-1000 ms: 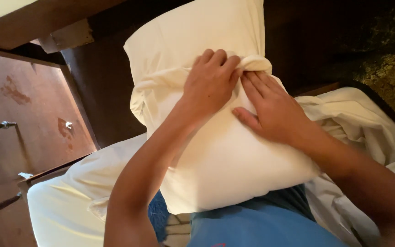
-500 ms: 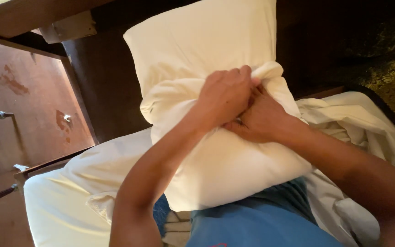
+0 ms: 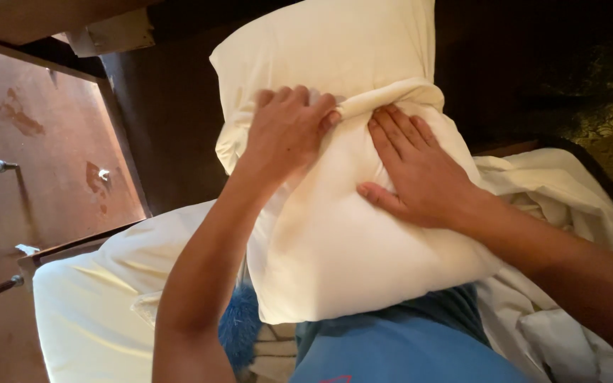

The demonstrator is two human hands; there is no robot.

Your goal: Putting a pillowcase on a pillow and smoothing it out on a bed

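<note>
A cream pillow (image 3: 342, 241) stands on end against my blue-shirted body, with a cream pillowcase (image 3: 335, 50) pulled over its upper part. The case's bunched hem (image 3: 391, 96) runs across the pillow's middle. My left hand (image 3: 289, 131) grips that hem on the left, fingers curled over the fold. My right hand (image 3: 413, 167) lies flat on the pillow just below the hem, fingers spread and pressing the fabric.
A bed with a cream sheet (image 3: 86, 312) lies below left. Crumpled white bedding (image 3: 569, 234) is piled at the right. A brown wooden door with metal fittings (image 3: 30, 156) fills the left. A blue fluffy thing (image 3: 239, 330) shows under my left arm.
My two hands, clasped together on the hem half a second ago, have come apart. The right hand has flattened on the pillow and the left has shifted left along the hem.
</note>
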